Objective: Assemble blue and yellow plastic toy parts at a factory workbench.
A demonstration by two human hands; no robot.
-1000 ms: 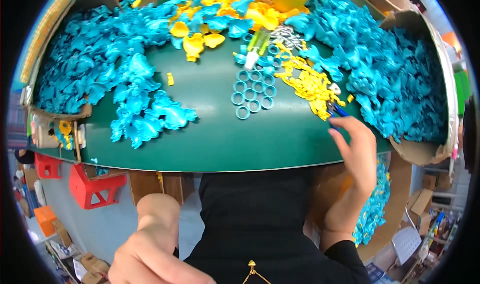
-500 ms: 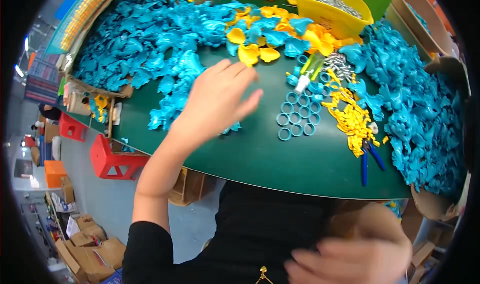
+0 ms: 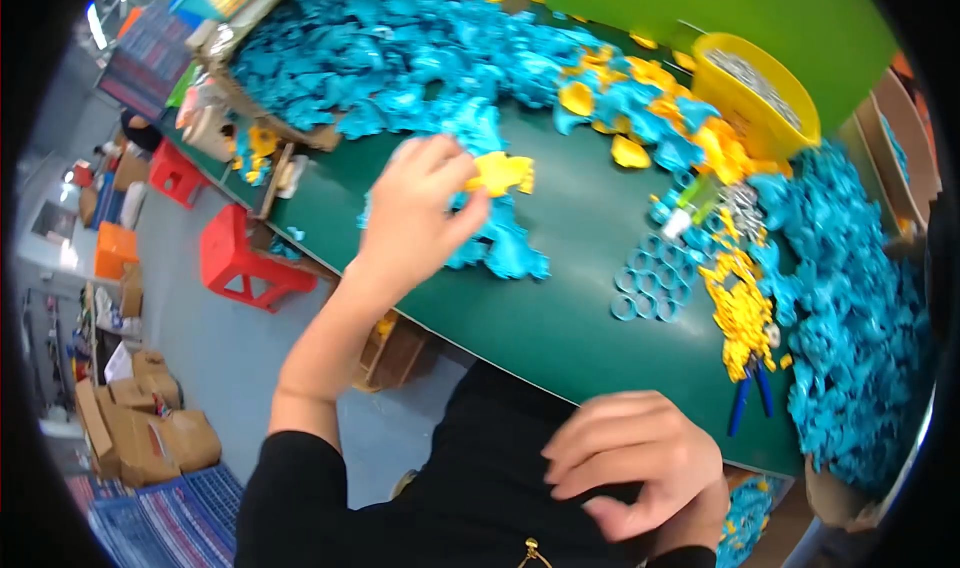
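My left hand point(image 3: 418, 208) is over the left part of the green table. Its thumb and fingers are closed on the edge of a yellow curved plastic piece point(image 3: 502, 174). Just below that piece lie several blue curved plastic pieces point(image 3: 510, 243), partly covered by the hand. My right hand point(image 3: 635, 458) hovers over my lap near the table's front edge, fingers loosely bent and apart, with nothing visible in it. A mixed row of yellow plastic pieces point(image 3: 630, 152) and blue ones lies farther back.
A big blue heap point(image 3: 400, 48) fills the back left, another heap point(image 3: 850, 318) the right side. Blue rings point(image 3: 655, 278), small yellow parts point(image 3: 738, 308) and blue-handled pliers point(image 3: 740, 406) lie right of centre. A yellow bin point(image 3: 760, 98) of metal screws stands at the back.
My left hand has taken hold of a yellow piece from the row and drawn it back toward me. My right hand has risen toward the table edge. The view has swung left.
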